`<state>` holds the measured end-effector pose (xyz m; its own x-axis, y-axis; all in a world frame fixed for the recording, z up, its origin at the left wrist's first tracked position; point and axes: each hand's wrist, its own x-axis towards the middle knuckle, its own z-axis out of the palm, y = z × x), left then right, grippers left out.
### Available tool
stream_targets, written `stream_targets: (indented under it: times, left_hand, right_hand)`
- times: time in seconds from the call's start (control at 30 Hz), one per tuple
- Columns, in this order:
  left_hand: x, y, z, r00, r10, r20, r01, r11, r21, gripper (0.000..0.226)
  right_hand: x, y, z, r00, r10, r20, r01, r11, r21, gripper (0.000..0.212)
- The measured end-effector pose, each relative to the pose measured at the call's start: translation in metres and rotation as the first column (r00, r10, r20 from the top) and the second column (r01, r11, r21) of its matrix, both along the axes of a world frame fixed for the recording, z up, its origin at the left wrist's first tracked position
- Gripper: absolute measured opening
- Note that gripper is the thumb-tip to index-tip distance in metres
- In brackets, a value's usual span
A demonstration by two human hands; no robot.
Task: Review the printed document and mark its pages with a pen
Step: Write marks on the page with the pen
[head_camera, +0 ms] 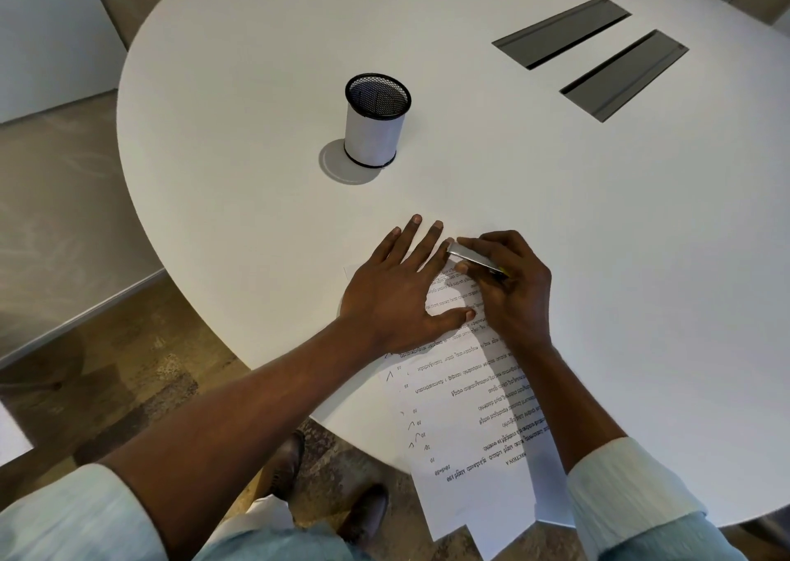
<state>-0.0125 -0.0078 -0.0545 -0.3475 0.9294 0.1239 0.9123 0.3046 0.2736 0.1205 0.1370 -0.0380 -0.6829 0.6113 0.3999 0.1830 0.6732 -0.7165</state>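
Head view: white round table [555, 218] over mottled brown floor [141, 372]. Document [470, 415] lies past the near edge, overhanging it. Left hand [397, 291] presses flat, fingers spread, on it; right hand [508, 287] pinches a pen [474, 258]. Mesh cup [376, 122] stands beyond; two slots [592, 54] farther right.

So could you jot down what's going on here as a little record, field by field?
setting: white table, seen from a head camera
papers: printed pages with pen ticks in one margin, overhanging the near table edge
left hand: flat on the pages, fingers spread
right hand: gripping a pen over the far end of the pages
cup: mesh pen cup, upright, beyond the hands, apart from the papers
table slots: two dark slots at far right
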Motion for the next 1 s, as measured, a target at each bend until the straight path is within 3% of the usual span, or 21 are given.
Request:
stream_targets:
  times: [0.2,0.33,0.63,0.9,1.0]
  left_hand:
    - [-0.0006,0.0004,0.0001,1.000,0.001,0.001,-0.001,1.000,-0.011,0.105]
    - [-0.0008,0.0009,-0.0001,1.000,-0.002,-0.004,0.002,1.000,-0.008,0.106]
    - [-0.0006,0.0002,-0.0002,1.000,-0.003,-0.001,0.003,1.000,0.009,0.106]
    - [-0.0006,0.0007,-0.0002,1.000,-0.003,0.001,0.003,1.000,0.007,0.105]
    - [-0.0008,0.0009,0.0000,1.000,-0.006,0.008,0.006,1.000,-0.003,0.106]
  right_hand:
    - [0.0020,0.0038,-0.0011,0.970,-0.236,-0.062,0.217,0.950,-0.222,0.022]
    - [-0.0010,0.0021,-0.0020,0.964,-0.260,-0.053,0.238,0.935,-0.262,0.021]
    - [-0.0045,0.0031,-0.0048,0.968,-0.245,0.048,0.249,0.961,-0.117,0.021]
    - [-0.0065,0.0018,-0.0016,0.965,-0.243,0.104,0.255,0.959,-0.123,0.018]
    - [-0.0058,0.0028,0.0008,0.953,-0.294,0.078,0.304,0.931,-0.200,0.017]
